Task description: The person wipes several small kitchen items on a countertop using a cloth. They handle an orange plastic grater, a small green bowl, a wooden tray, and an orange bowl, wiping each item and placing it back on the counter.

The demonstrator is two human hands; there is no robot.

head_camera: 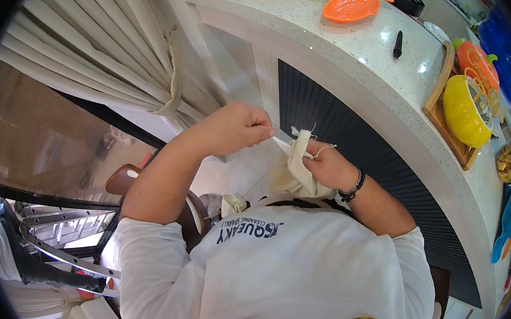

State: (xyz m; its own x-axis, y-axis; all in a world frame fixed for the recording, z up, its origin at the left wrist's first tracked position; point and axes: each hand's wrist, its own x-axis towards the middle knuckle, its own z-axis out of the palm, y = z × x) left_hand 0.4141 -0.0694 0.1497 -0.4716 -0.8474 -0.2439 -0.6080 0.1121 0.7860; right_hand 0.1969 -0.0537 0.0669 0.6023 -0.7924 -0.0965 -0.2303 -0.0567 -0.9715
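My right hand (328, 163) grips a bunched cream cloth (304, 182), its thick folded edge standing up between thumb and fingers. Loose threads stick out from the top of that fold. Between thumb and forefinger, my left hand (244, 131) pinches the end of a thin white strip (281, 144). The strip stretches taut from the pinch to the cloth; whether it is part of the cloth I cannot tell. Both hands are held out before my chest, a short way apart. The fingertips of my right hand are partly hidden by the fold.
A curved stone counter (338, 43) bears an orange dish (351, 7), a black marker-like object (398, 44), and a yellow pumpkin-shaped bowl (465, 109) on a wooden tray (450, 126). Tied-back curtains (96, 50), a brown-backed chair (121, 179) and a ladder (56, 251) with a person's leg (45, 268) are at left.
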